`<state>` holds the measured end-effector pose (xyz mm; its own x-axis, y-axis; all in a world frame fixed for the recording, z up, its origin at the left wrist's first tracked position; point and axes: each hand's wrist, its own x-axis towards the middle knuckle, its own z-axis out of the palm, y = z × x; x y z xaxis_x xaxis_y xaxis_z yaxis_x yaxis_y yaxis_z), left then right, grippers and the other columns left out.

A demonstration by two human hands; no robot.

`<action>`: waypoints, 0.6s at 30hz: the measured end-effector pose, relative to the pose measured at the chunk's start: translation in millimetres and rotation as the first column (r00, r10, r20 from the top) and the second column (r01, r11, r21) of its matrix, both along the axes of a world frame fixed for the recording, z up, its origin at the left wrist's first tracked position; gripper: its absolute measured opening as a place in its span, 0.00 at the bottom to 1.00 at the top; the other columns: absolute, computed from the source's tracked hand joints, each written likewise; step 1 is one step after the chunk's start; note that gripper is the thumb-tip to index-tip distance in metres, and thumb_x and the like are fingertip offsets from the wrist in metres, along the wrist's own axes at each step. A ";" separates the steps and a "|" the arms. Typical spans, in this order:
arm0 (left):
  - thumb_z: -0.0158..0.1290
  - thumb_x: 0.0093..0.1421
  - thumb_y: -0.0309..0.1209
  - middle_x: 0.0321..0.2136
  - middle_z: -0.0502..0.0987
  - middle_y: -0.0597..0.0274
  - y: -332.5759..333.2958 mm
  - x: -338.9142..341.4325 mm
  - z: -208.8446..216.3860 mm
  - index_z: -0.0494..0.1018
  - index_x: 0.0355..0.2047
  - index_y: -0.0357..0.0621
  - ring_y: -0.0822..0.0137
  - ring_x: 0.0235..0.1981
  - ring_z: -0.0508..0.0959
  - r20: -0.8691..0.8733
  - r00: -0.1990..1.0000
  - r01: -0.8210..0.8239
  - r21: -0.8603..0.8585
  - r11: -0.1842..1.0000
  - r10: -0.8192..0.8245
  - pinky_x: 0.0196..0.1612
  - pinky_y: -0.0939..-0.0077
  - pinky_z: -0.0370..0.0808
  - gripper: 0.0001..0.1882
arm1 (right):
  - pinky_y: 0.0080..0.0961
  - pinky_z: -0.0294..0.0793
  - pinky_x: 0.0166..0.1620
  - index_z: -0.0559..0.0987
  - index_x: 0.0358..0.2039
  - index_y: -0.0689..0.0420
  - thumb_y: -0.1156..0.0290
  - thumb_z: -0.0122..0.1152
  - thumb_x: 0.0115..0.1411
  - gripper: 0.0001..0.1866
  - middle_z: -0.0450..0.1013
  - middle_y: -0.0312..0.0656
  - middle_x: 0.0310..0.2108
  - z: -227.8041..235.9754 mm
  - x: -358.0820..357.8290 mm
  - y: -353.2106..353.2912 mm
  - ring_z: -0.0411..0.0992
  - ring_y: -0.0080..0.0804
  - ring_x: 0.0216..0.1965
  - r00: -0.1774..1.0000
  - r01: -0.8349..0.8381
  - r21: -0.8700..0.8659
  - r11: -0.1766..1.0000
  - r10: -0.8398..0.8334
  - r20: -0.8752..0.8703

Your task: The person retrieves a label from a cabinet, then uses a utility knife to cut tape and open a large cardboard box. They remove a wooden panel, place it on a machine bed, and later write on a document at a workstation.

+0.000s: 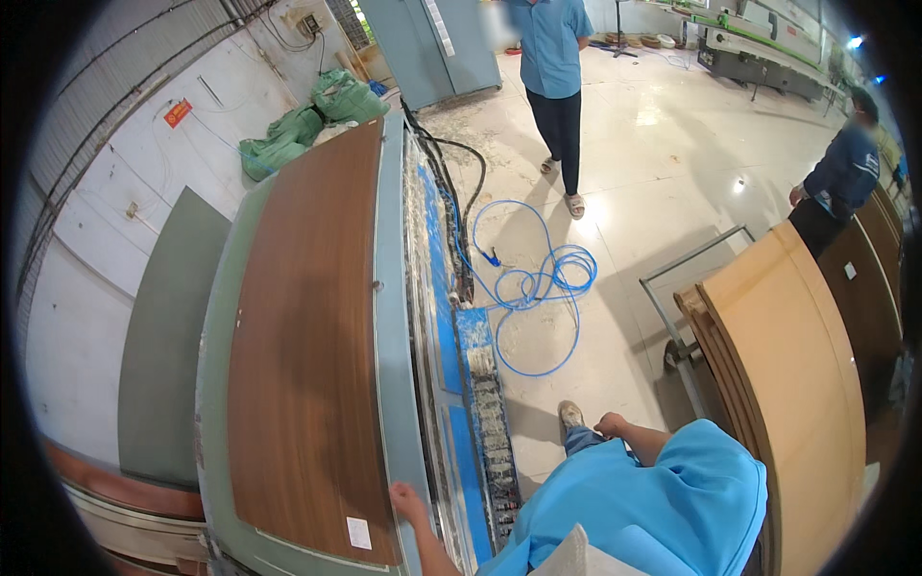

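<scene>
A long brown wood-grain panel (pixel 307 346) lies flat on the grey-green bed of a machine (pixel 394 384) at my left. My left hand (pixel 408 503) is at the panel's near right edge, its fingers bent together on that edge. A small white label (pixel 358 533) is stuck on the panel's near end, just left of this hand. My right hand (pixel 611 424) hangs beside my body above the floor, loosely closed, with nothing visible in it.
A blue coiled hose (pixel 562 278) lies on the floor ahead. Tan boards (pixel 783 336) stand on a metal trolley (pixel 687 355) at the right. One person (pixel 555 58) stands ahead, another (pixel 840 173) by dark panels at far right. Green sacks (pixel 341 99) sit by the left wall.
</scene>
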<state>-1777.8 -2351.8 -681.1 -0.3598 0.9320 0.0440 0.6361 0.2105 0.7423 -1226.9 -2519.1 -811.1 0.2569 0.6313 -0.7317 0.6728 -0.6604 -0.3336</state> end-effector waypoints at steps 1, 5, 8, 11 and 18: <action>0.52 0.61 0.27 0.35 0.77 0.53 27.8 1.4 11.3 0.71 0.45 0.37 0.57 0.39 0.77 -0.004 0.997 -0.076 0.037 0.996 0.076 0.45 0.65 0.74 0.13 | 0.36 0.80 0.38 0.85 0.35 0.58 0.52 0.56 0.54 0.22 0.81 0.47 0.30 -6.2 7.1 8.2 0.80 0.43 0.28 0.999 -0.036 -0.017 0.999 0.036 0.023; 0.55 0.58 0.29 0.50 0.73 0.41 114.6 18.8 54.8 0.68 0.53 0.37 0.47 0.52 0.73 -0.322 0.885 -0.334 0.064 0.941 0.336 0.55 0.58 0.69 0.22 | 0.34 0.81 0.36 0.85 0.35 0.61 0.53 0.54 0.56 0.23 0.81 0.49 0.34 2.5 54.5 64.2 0.81 0.39 0.28 0.995 -0.013 0.059 0.998 0.019 -0.098; 0.58 0.53 0.37 0.63 0.61 0.42 138.2 31.4 77.4 0.60 0.63 0.39 0.46 0.64 0.62 -0.323 0.947 -0.151 -0.446 0.882 -0.001 0.65 0.55 0.60 0.38 | 0.30 0.82 0.31 0.82 0.39 0.66 0.59 0.55 0.59 0.21 0.80 0.49 0.30 37.1 104.8 104.1 0.81 0.34 0.27 0.834 0.489 0.048 0.871 -0.450 -0.318; 0.58 0.55 0.40 0.66 0.57 0.46 149.6 55.4 83.1 0.56 0.66 0.40 0.47 0.66 0.59 -0.498 0.867 -0.326 -0.571 0.754 -0.002 0.67 0.55 0.59 0.41 | 0.31 0.82 0.29 0.78 0.42 0.68 0.63 0.56 0.60 0.19 0.79 0.48 0.28 60.7 146.2 121.9 0.80 0.36 0.26 0.613 0.741 0.100 0.664 -0.608 -0.505; 0.58 0.54 0.44 0.68 0.54 0.48 151.4 85.0 86.1 0.54 0.67 0.41 0.49 0.68 0.56 -0.443 0.896 -0.310 -0.579 0.754 0.028 0.69 0.55 0.56 0.44 | 0.34 0.82 0.28 0.79 0.27 0.69 0.67 0.53 0.57 0.15 0.78 0.51 0.22 41.6 179.3 73.7 0.80 0.40 0.23 0.654 0.749 0.071 0.659 -0.718 -0.239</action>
